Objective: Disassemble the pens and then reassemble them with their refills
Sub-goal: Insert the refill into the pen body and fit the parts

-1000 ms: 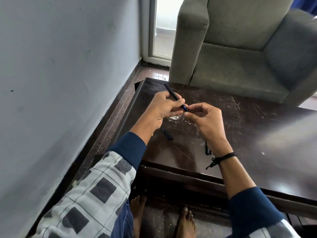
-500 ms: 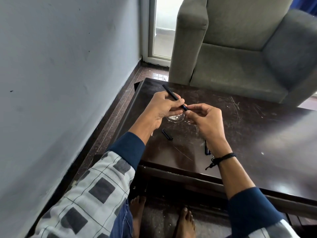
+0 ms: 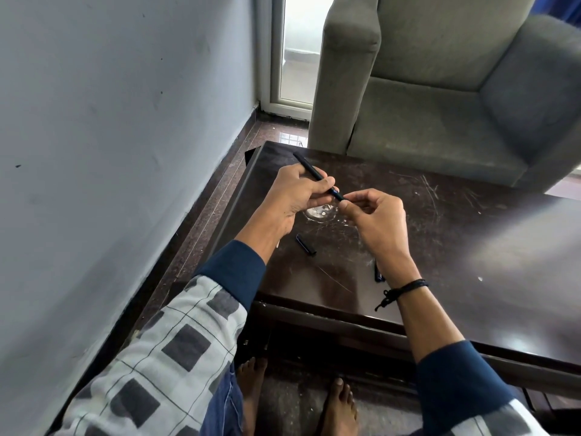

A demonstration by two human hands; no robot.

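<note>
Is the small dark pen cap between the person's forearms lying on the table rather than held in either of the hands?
Yes, the pen cap lies loose on the table, apart from both hands.

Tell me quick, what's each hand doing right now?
Left hand: closed around the black pen barrel.
Right hand: fingertips pinched at the barrel's near end; what they grip cannot be told.

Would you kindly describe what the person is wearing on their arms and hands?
Both hands are bare, left hand and right hand. Each forearm shows a dark navy blue cuff pushed up toward the elbow, over white sleeves with a thin dark grid and grey squares. A black knotted cord bracelet circles the right wrist.
</note>
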